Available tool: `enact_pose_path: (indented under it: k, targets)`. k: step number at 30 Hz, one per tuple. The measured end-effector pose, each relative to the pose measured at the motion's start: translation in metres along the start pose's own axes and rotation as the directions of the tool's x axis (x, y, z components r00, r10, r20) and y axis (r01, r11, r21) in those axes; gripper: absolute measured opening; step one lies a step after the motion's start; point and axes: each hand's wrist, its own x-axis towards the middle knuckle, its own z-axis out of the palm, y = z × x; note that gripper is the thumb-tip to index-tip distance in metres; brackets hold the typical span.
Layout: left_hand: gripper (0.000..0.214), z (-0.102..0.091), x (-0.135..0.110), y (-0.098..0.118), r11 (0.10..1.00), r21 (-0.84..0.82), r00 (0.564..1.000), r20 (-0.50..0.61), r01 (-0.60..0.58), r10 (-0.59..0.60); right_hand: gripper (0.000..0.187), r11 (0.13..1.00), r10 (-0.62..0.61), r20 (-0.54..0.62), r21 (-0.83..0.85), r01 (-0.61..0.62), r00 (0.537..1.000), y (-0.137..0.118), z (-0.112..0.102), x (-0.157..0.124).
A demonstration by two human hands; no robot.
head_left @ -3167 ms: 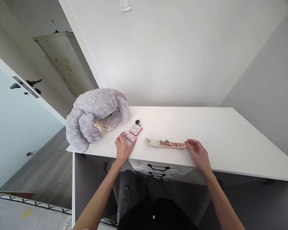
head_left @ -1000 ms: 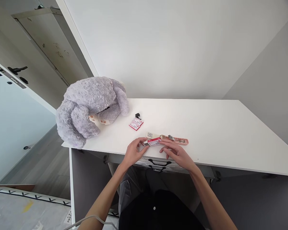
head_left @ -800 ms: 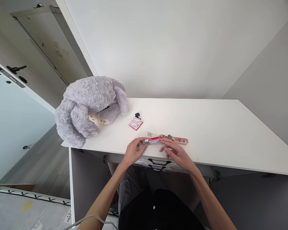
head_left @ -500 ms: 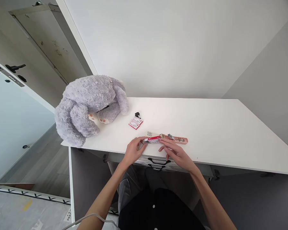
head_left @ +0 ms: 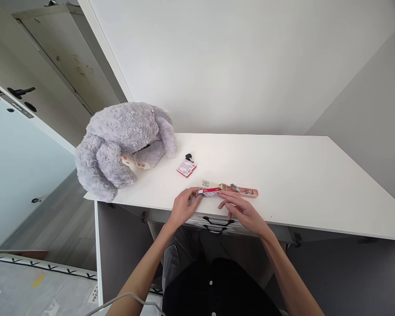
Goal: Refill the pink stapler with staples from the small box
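My left hand [head_left: 184, 206] pinches the left end of a small red-and-white box [head_left: 211, 192] between thumb and fingers, just above the front of the white tabletop. At the box's right end, where a tan cardboard flap shows, the fingertips of my right hand [head_left: 242, 210] touch it. The right fingers are stretched out, with the thumb apart. Right behind the box lies a long pink case [head_left: 249, 193] holding small metal pieces. A cream-coloured piece [head_left: 208, 184] with a grey patterned patch extends from its left. The contents of the held box are hidden.
Two similar red-and-white boxes [head_left: 186, 168] lie side by side farther back, with a small black object [head_left: 188, 157] behind them. A large grey plush toy [head_left: 125, 131] occupies the left of the white tabletop [head_left: 283, 175]. Black drawer handles [head_left: 218, 221] sit below its front edge.
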Motion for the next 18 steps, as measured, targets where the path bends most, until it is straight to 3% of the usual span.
enact_pose_path:
  k: [6,18]
  targets:
    - [0.026,0.0047,0.0,-0.0006,0.999,0.043,0.998,-0.054,0.018,-0.016,0.039,1.0,0.01,0.012,0.013,-0.01,1.0,-0.0009,0.0,-0.0009]
    - [0.029,0.0039,-0.0001,-0.0015,0.999,0.041,0.999,-0.052,0.01,-0.008,0.044,1.0,0.017,-0.024,-0.015,-0.017,1.0,-0.0026,0.0014,-0.0005]
